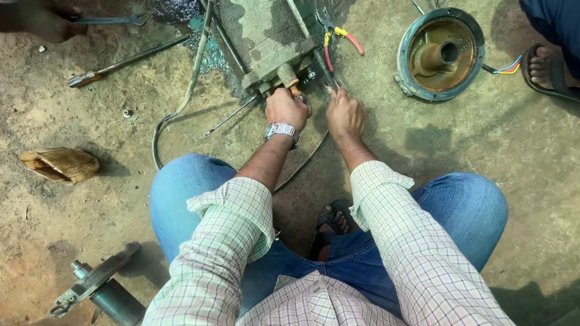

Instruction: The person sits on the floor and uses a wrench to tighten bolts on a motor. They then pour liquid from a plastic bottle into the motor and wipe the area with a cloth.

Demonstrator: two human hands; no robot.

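I squat over a grey metal motor housing (262, 33) lying on the dirt ground. My left hand (285, 108), with a silver wristwatch (282, 130) on the wrist, is closed around a small fitting at the housing's near corner. My right hand (344, 113) is closed on a thin metal tool (325, 71) that points up along the housing's right edge. Red and yellow wires (343, 37) stick out just above that hand. My knees in blue jeans frame both arms.
A round rusty end cover (440, 54) lies at upper right, near another person's sandalled foot (553, 72). Long rods (123, 64) and a hose (193, 76) lie at left. A brown husk (60, 164) and a cylindrical metal part (102, 291) sit at lower left.
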